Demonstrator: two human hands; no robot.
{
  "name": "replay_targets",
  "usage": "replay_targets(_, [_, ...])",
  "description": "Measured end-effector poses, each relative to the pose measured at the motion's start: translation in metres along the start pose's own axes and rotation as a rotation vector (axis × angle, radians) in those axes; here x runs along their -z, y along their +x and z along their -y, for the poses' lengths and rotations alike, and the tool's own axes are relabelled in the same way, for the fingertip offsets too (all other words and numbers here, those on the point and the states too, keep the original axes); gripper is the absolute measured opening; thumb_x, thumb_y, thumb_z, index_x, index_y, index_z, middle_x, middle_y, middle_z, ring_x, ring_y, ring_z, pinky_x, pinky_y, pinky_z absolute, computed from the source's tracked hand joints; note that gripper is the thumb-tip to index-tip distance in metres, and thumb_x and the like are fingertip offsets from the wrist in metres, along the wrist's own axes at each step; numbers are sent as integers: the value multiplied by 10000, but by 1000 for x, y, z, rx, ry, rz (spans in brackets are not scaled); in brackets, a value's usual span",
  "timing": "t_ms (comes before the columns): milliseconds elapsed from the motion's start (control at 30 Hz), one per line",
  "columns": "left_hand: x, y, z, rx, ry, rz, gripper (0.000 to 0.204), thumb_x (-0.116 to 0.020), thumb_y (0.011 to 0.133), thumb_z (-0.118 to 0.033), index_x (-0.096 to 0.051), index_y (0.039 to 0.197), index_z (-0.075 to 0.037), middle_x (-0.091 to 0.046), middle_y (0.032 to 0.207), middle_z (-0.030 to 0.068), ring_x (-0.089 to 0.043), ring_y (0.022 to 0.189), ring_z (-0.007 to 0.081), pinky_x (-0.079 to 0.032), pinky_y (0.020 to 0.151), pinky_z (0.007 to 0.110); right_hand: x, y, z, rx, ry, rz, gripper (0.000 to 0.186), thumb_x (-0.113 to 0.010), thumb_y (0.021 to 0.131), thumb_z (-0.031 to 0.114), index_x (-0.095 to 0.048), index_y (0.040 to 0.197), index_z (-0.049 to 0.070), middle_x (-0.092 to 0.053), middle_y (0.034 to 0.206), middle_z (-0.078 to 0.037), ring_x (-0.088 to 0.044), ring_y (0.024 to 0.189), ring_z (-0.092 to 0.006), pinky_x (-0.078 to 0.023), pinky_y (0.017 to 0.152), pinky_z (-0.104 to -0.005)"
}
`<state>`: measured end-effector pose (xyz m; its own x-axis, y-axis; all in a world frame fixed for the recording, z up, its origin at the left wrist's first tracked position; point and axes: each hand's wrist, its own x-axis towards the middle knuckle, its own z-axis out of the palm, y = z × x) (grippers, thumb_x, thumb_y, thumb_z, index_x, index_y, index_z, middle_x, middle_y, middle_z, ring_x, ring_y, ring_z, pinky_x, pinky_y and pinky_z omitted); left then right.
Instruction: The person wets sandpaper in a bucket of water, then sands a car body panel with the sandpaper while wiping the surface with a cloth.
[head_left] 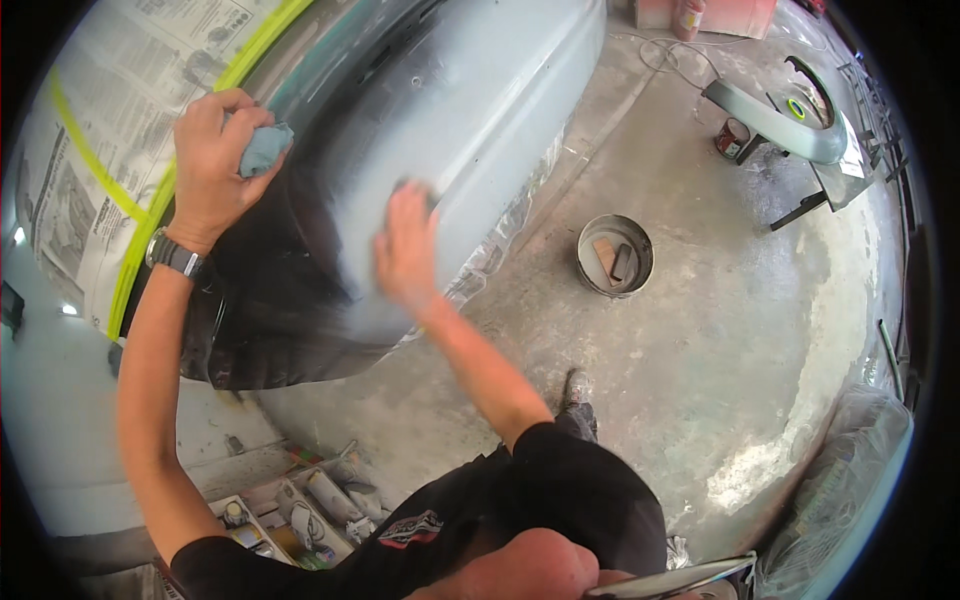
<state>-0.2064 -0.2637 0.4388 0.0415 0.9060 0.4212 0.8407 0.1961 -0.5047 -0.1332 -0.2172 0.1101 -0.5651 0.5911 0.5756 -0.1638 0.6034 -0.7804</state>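
Your left hand (210, 165), upper left of frame, has its fingers clenched round a blue-grey cloth (265, 148); soft, light, bunch it anywhere; your right hand (405, 250), centre, lies flat on the grey car panel (480, 110), motion-blurred, pressing a dark pad (420, 190) under the fingers, grip unclear; panel looks stiff, smooth, probably slippery; masking paper (110, 120) with yellow-green tape (140, 240) at left; metal bucket (614, 256) on the floor (720, 340), centre right.

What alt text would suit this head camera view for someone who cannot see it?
A person's right hand presses a dark pad against a grey primed car body panel, while the left hand holds a blue-grey cloth on it. Newspaper and yellow-green tape mask the car; a metal bucket stands on the concrete floor.
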Motion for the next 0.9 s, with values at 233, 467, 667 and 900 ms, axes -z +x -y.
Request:
replay_targets(233, [1, 12, -8, 13, 0, 9, 359, -862, 724, -119, -676, 1031, -106, -624, 1121, 100, -579, 1049, 315, -433, 884, 438, 67, 167, -103, -146, -23, -228, 585, -498, 1032, 235, -364, 1549, -3, -374, 1599, -253, -297, 1509, -445, -171, 1196, -675])
replay_targets(467, [-1, -3, 1, 69, 8, 50, 366, -867, 721, -124, -679, 1035, -113, -623, 1123, 97, -579, 1060, 310, -429, 903, 437, 4, 35, 36, 91, -114, 102, 701, -550, 987, 265, -300, 1576, -20, -308, 1640, -244, -319, 1515, -400, -167, 1209, -662])
replay_targets(667, [2, 8, -4, 22, 23, 6, 366, -871, 723, -135, -680, 1035, -113, -624, 1114, 96, -576, 1049, 309, -428, 891, 437, 36, 122, -62, 159, -39, -84, 555, -563, 993, 211, -464, 1521, 75, -438, 1597, -146, -372, 1503, -327, -208, 1176, -707])
replay_targets(900, [-1, 2, -3, 61, 20, 32, 370, -869, 724, -126, -678, 1040, -107, -624, 1113, 104, -574, 1061, 310, -430, 900, 439, 18, 113, -22, 45, 28, -224, 525, -510, 1040, 206, -443, 1518, 0, -397, 1604, -213, -342, 1510, -374, -243, 1189, -658])
